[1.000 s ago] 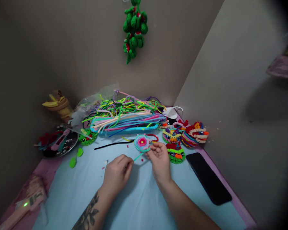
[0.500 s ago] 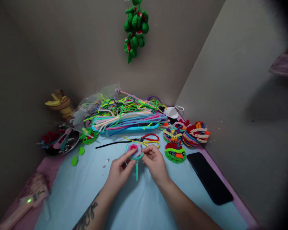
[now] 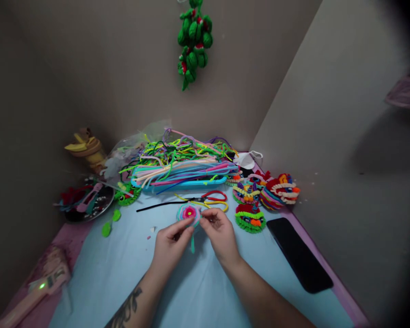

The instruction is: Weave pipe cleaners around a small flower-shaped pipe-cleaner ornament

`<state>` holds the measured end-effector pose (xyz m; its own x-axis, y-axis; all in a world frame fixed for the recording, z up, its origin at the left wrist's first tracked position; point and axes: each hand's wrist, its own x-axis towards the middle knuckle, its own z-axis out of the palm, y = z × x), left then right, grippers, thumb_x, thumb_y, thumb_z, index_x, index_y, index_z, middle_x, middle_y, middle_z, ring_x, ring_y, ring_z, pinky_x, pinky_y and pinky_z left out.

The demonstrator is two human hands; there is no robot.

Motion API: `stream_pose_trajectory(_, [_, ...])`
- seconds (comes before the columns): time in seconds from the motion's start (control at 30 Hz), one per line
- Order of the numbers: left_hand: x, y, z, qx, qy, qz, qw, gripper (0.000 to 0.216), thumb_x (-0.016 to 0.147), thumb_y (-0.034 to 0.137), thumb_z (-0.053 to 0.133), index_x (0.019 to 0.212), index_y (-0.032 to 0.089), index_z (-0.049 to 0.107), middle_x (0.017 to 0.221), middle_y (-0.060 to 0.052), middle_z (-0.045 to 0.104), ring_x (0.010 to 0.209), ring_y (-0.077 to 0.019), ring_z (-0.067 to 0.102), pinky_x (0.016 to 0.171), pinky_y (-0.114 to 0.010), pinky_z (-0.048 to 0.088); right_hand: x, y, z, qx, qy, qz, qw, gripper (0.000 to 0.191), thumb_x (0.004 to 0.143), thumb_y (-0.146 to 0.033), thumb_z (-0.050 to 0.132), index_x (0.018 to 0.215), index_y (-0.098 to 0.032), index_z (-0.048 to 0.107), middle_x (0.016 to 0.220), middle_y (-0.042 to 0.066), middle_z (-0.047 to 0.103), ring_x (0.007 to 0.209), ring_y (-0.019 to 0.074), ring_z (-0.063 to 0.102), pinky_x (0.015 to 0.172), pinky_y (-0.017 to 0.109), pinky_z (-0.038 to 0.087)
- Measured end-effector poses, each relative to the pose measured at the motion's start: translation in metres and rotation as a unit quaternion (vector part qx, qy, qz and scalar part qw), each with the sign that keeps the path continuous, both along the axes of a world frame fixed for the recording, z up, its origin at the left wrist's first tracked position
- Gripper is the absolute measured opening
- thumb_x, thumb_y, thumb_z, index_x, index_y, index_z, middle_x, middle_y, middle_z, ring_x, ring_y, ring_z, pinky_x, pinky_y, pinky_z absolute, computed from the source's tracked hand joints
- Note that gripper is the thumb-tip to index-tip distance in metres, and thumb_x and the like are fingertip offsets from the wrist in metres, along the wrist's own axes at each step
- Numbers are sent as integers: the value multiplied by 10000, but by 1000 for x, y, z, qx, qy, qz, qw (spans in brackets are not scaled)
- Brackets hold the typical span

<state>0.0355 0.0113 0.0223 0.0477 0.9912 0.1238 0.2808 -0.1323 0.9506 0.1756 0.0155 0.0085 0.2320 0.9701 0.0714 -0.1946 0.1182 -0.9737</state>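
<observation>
Between my hands is a small coiled disc of pipe cleaner [image 3: 190, 213], with a yellow dot, pink and red rings and a pale purple and turquoise outer edge. A turquoise tail hangs below it. My left hand [image 3: 173, 238] pinches the lower left of the disc between thumb and fingers. My right hand [image 3: 217, 230] is closed at its right edge, fingertips pinched on the rim. Just behind the disc lie scissors [image 3: 215, 197] with one red and one yellow handle, beside a black pipe cleaner [image 3: 160, 206].
A blue tray [image 3: 191, 184] heaped with pipe cleaners [image 3: 187, 155] stands at the back. Fuzzy colourful finished pieces [image 3: 250, 217] and a black phone [image 3: 299, 255] lie on the right. At left are a metal dish [image 3: 105, 205] and a pink glue gun [image 3: 37, 296].
The disc has turned so its coiled face and yellow centre show more fully, and my left fingers have slid off its middle toward the lower edge. The turquoise tail appears shorter.
</observation>
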Motion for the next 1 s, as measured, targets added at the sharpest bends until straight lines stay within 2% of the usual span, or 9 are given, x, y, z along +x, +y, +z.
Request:
stream_pose_trajectory(0.17, [-1,-2,-3,34,22,-16,999,242,778,271,627,982,188,727,912,-78,740,745,-195,689,652,-273,547,1,0,0,-1,-33,0,999,112,741,-292,666,751,-191,619,731,10,619,701,146,570,658,264,459])
stream_pose_trajectory(0.3, [-2,-1,-1,51,25,-27,998,230,788,241,614,982,191,726,926,-79,738,776,-198,694,662,-267,546,0,-2,0,-14,-45,-10,999,103,753,-277,652,815,-196,639,761,15,642,712,153,584,668,273,461])
stream_pose_trajectory(0.47, [-2,-1,-2,67,35,-32,997,220,798,241,601,971,185,725,907,-74,741,757,-187,690,655,-257,539,2,-1,4,21,-113,-8,993,57,769,-243,626,756,-198,657,825,38,629,829,179,579,733,291,446])
stream_pose_trajectory(0.6, [-2,0,1,71,40,-16,997,246,795,244,602,1008,174,705,906,-70,737,658,-153,666,576,-228,516,3,1,2,8,-108,4,994,67,748,-261,641,735,-200,668,931,55,578,916,192,552,746,285,435])
stream_pose_trajectory(0.73, [-2,1,5,67,37,2,997,250,786,239,609,1003,157,702,766,-47,730,550,-129,619,513,-212,486,2,3,-5,-28,-57,38,997,114,715,-310,664,703,-196,663,974,56,519,928,195,528,717,271,422])
stream_pose_trajectory(0.87, [-2,1,5,62,37,-4,997,241,785,245,607,986,163,713,742,-46,721,530,-124,595,535,-223,484,2,5,-9,-23,-34,49,998,152,709,-327,662,642,-195,625,902,29,479,850,173,499,721,274,403])
stream_pose_trajectory(1.0, [-2,3,0,14,-6,-33,999,277,779,291,615,998,150,711,797,-74,720,577,-140,605,538,-232,475,4,6,-8,10,-74,57,996,203,734,-285,631,565,-193,566,814,8,455,822,168,486,771,295,387])
